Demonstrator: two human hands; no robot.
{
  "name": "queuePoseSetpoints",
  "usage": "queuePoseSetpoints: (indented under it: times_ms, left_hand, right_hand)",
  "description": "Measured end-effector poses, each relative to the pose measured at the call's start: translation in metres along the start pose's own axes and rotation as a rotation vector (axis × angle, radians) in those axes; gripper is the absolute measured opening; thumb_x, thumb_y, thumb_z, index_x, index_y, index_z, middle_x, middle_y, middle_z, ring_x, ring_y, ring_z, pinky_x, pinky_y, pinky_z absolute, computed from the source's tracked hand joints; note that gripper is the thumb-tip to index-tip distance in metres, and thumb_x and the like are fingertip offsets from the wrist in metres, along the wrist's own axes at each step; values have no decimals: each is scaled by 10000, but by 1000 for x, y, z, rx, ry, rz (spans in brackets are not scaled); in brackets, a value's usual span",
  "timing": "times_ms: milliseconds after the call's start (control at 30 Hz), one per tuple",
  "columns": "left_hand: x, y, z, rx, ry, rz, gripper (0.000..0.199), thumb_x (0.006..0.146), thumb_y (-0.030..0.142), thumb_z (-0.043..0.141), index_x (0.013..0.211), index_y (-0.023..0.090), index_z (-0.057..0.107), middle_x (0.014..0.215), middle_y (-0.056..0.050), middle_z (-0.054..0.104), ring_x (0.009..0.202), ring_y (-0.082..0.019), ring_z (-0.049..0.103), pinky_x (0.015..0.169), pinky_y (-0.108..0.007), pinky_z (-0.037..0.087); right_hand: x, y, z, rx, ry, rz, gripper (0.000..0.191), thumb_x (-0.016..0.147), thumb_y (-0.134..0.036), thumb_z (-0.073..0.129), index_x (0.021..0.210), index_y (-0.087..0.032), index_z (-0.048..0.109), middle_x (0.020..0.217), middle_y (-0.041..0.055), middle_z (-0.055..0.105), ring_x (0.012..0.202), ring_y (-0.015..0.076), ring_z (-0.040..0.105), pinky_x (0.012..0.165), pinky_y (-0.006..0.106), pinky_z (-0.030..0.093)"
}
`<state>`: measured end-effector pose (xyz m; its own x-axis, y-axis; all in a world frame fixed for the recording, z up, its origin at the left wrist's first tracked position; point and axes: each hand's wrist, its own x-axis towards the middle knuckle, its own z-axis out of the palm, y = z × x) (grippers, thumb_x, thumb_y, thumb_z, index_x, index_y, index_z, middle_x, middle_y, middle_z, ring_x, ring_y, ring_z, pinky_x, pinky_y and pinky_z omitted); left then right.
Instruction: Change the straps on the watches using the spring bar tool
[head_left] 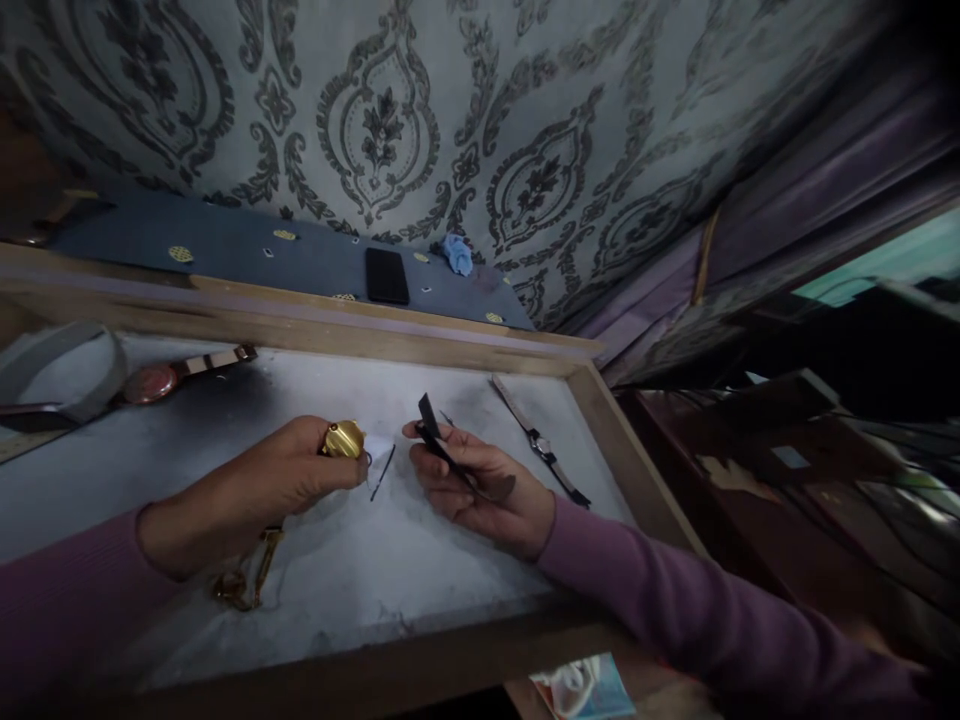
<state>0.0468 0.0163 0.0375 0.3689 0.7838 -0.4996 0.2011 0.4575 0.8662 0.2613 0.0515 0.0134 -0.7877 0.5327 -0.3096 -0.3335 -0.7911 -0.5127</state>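
Observation:
My left hand [274, 475] is closed on a gold watch case [344, 440], pinched between thumb and fingers above a white-bottomed wooden drawer. My right hand [487, 490] grips a dark strap [450, 455], whose one end sticks up past the fingertips. Between the two hands, a thin dark stick [383, 473] lies on the white surface. Below my left hand rests a gold chain-like bracelet [251, 580], partly in shadow. Right of my right hand lies a small watch with a dark strap [540, 443].
A watch with a reddish face [152, 382] and a grey band loop [67, 375] lie at the left. The drawer's wooden rim [637, 460] surrounds the surface. Behind it, a black phone-like object [387, 276] and blue crumpled item [457, 255] sit on a dark cloth.

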Motion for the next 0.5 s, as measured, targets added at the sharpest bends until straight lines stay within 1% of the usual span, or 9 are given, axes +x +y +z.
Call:
queuePoseSetpoints:
  times_ms: [133,267,333,433,500]
  left_hand:
    - [0,1,1,-12,31,-35,284,690,322,576,603,200,335,503,92,197,476,-65,126,440,-223,100]
    - [1,-1,1,-3,29,-36,294,697,338,576,607,202,331,504,94,195,468,-62,128,437,-218,99]
    - [2,-3,1,11,24,-24,297,706,362,565,607,204,333,506,93,193,464,-61,128,435,-221,94]
    - [3,-4,0,15,19,-27,285,697,367,560,608,204,344,506,93,189,471,-64,129,440,-227,98]
    - [4,-5,0,24,17,-30,253,680,336,550,610,201,348,518,91,188,486,-66,130,449,-228,109]
  right_hand:
    - [0,-2,1,30,8,4,218,790,-160,691,995,-89,667,636,-23,514,478,20,288,389,94,252]
    - [1,-3,2,3,56,-5,283,732,-157,743,990,-74,660,634,-26,551,454,8,321,378,99,256]
    - [1,-2,3,-52,138,-38,297,695,-170,778,956,-93,660,644,-21,582,471,12,398,398,98,292]
    - [1,-1,5,-175,323,-108,287,654,-189,816,889,-134,659,677,-11,631,583,43,550,509,111,405]
    - [0,0,7,-248,396,-155,299,628,-205,835,863,-150,659,690,-16,646,617,55,582,566,132,440]
